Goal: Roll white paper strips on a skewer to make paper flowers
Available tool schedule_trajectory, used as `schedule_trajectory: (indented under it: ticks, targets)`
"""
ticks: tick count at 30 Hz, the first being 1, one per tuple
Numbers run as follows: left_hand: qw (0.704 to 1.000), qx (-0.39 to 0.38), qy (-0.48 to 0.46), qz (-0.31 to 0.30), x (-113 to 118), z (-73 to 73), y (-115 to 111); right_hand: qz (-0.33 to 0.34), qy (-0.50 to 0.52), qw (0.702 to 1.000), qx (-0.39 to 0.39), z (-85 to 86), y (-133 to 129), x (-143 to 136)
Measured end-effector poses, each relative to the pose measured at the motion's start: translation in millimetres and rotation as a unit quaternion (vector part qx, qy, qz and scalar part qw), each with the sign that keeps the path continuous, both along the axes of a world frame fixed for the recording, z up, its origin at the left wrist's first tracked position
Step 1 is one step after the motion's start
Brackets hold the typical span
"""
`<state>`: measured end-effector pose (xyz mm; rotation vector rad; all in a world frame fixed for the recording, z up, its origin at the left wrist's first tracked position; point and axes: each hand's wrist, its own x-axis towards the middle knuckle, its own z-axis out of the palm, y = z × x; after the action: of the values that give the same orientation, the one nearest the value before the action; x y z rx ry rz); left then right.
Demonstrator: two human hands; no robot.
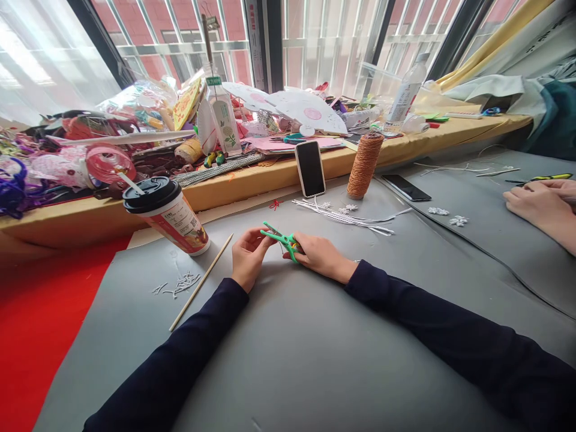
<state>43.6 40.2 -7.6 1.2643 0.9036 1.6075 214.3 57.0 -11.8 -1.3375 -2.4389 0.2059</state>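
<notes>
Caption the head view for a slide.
Right hand holding open green scissors beside the pinched left hand, above a smooth grey tabletop.

Left sleeve (180, 354): long, dark navy, near-black in shade, plain cloth | right sleeve (432, 309): same dark navy, long, soft creases along it, slightly gathered cuff (357, 281) | both: wrist-length, unpatterned | left hand (248, 259), right hand (321, 257): bare

A hand could pass low over the grey tabletop (288, 360) between the left sleeve (180, 360) and right sleeve (441, 312). Leftward, the wooden stick (201, 282) and paper cup (177, 223) obstruct; ahead, the upright phone (310, 169) and twine spool (365, 167) do.
</notes>
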Motion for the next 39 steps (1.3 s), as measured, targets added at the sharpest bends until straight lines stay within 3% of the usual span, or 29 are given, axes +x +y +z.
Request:
schedule_trajectory:
  ticks: [26, 35, 39]
  targets:
    - [1.0, -0.017, -0.021, -0.009, -1.2, -1.3, 0.7, 0.011, 0.018, 1.0, -0.01, -1.2, 0.3, 0.6]
    - [0.999, -0.016, -0.034, -0.007, -0.9, -2.5, 2.0, 0.037, 0.151, 0.986, -0.06, -4.6, 4.0, 1.8]
    - [0.998, -0.033, -0.056, -0.027, -1.5, -0.8, 1.3, 0.046, 0.267, 0.953, -0.139, -0.6, 5.2, 1.4]
